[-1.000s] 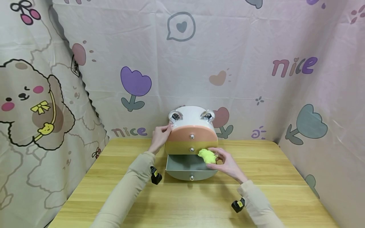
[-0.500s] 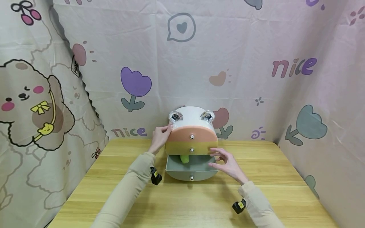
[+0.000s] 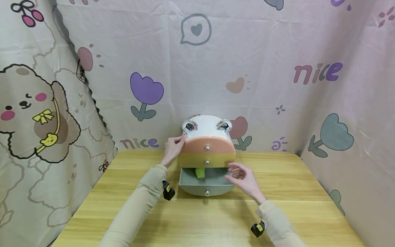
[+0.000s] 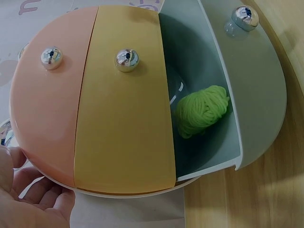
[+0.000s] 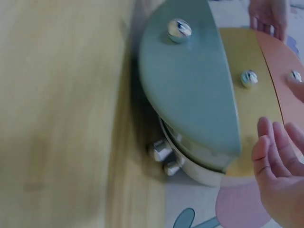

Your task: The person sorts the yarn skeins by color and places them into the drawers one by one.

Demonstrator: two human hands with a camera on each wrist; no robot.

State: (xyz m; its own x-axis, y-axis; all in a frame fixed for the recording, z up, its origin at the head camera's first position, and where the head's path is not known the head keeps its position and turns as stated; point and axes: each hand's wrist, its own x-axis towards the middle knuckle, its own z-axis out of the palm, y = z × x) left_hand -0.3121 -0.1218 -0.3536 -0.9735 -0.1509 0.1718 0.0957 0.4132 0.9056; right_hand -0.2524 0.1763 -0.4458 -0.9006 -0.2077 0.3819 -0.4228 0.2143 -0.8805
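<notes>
A small frog-shaped drawer box stands at the back of the table, with a peach drawer, a yellow drawer and a grey-green bottom drawer. The bottom drawer is pulled out. Inside it lies a bright green bundle of yarn, its rear part hidden in the head view by the yellow drawer above. My left hand grips the box's upper left edge with thumb and fingertips. Beside the open drawer's right end hovers my right hand, fingers loosely bent and parted, holding nothing.
Round silver knobs stick out from the drawer fronts. Two silver-ringed eyes top the box. A printed cloth hangs close behind the wooden table. Each sleeve carries a small black wrist camera.
My right hand has let go of the yarn, which has passed from its fingers into the bottom drawer, farther left. The right hand has then sunk slightly. My left hand has stayed put.
</notes>
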